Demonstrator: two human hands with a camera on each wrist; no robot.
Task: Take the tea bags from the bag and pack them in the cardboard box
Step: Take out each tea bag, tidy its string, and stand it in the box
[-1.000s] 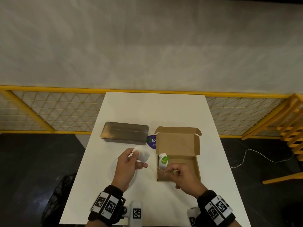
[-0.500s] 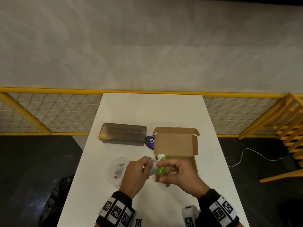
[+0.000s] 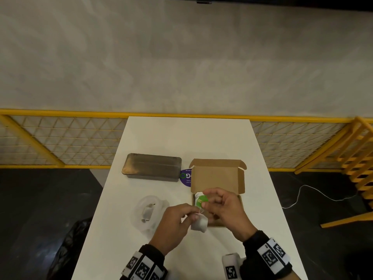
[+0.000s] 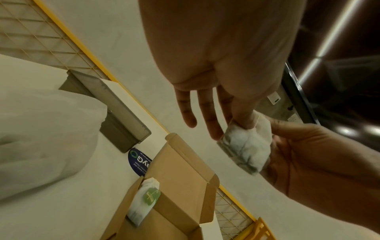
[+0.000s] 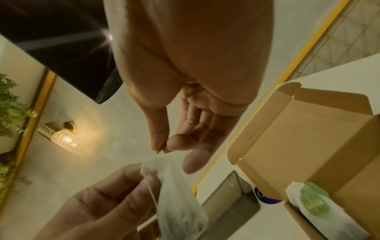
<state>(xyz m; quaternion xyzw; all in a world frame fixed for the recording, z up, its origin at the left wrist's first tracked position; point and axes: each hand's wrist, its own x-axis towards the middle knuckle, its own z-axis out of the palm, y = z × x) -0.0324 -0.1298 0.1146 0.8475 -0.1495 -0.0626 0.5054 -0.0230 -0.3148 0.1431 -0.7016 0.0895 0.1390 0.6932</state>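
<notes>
One tea bag (image 3: 199,223) held, one (image 4: 144,203) boxed, one (image 3: 147,214) bagged.

The round blue sticker (image 4: 139,162) on my bench (image 3: 181,138), between the metal tin (image 3: 151,167) and the cardboard box (image 3: 217,176), showed large white letters reading roughly "yG" beside a green ring; its smaller lines were too blurred to read.

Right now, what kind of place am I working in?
Probably a fenced indoor demo or recording station, not a kitchen: a bare white table against a plaster wall, a yellow mesh barrier round it, a brass wall lamp and a potted plant nearby.
</notes>
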